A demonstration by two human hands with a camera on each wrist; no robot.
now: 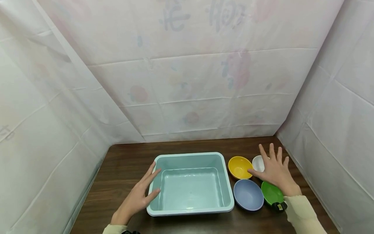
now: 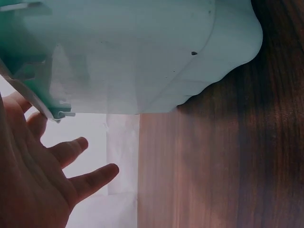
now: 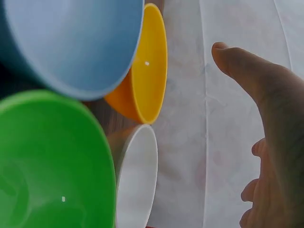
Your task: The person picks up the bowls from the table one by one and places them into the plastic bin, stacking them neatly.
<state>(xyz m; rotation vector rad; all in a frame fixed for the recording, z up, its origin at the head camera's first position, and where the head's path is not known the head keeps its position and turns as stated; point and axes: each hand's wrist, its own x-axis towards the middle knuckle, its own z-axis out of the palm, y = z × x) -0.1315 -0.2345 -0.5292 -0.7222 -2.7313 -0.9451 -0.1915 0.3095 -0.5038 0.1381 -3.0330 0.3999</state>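
Observation:
A pale blue-green plastic basin (image 1: pixel 191 191) stands on the dark wooden table, its inside bare. My left hand (image 1: pixel 140 191) is at the basin's left rim with fingers spread; in the left wrist view the fingers (image 2: pixel 71 151) lie beside the rim's outer edge. My right hand (image 1: pixel 274 172) hovers over the bowls on the right, fingers spread and holding nothing. Under and around it are a white bowl (image 1: pixel 258 163), partly hidden by the hand, a green bowl (image 1: pixel 271 192), a yellow bowl (image 1: pixel 240 167) and a blue bowl (image 1: pixel 248 195).
White cloth sheets hang behind the table (image 1: pixel 122 175) and along both sides. The bowls sit close together between the basin and the table's right edge. A dark band with a small device (image 1: pixel 279 206) is on the right wrist.

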